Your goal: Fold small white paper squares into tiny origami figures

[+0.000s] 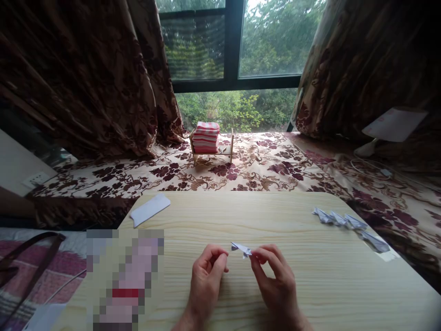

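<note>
My right hand [277, 278] pinches the right end of a small folded white paper piece [243, 249] between thumb and index finger, just above the table. The piece has a long pointed end toward the left and small flaps beneath. Close to its left side is my left hand [208, 276], fingers curled and thumb against the index finger; no paper shows in it, and a small gap separates it from the point. At the table's right side lie several similar folded paper pieces [339, 219] in a slanting row.
The light wooden table [292, 202] carries a flat white strip [150, 210] at back left and a pixelated patch [134, 276] at left. Behind it, a floral-covered ledge [165, 172] holds a small wooden rack [232, 147] with folded striped cloths [206, 138], and a lamp [394, 124].
</note>
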A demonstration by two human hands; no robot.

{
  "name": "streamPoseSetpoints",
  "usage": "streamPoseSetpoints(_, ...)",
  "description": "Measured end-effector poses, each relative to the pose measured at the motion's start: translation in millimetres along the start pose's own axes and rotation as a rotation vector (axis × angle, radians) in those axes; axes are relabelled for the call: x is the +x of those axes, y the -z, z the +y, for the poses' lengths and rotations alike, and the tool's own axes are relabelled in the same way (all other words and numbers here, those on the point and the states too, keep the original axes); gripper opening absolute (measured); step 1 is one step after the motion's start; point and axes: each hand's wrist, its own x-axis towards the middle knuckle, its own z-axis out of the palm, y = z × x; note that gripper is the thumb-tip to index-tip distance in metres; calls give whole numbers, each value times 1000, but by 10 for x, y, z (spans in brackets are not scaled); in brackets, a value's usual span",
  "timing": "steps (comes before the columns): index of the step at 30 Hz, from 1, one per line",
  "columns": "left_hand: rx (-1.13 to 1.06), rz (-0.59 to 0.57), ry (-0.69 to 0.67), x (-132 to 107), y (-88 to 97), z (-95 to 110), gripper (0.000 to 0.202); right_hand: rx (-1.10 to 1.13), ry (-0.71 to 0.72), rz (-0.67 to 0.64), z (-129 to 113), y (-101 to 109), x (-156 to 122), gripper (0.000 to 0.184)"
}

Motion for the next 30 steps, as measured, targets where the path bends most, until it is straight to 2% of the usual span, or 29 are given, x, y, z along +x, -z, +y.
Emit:
streamPoseSetpoints(2, 9, -6, 39, -53, -33, 29, 22, -50, 82, -14, -11, 7, -14, 21)
streamPoseSetpoints(6, 17, -93, 128, -102, -100, 35, 34, -102, 180, -62, -24, 28, -20, 23)
streamPoseSetpoints(10, -13, -102, 188, -110, -132, 18, 31, -112, 232, -106, -23, 44, -13, 24)
streamPoseSetpoints(24, -85, -100, 248, -103, -145, 65, 21, -84, 220, -104, -1, 71, -18, 24)
streamPoseSetpoints(30, -46, -97, 203, -104, -143, 14, 20, -103, 214, -120, 5, 52, -18, 24)
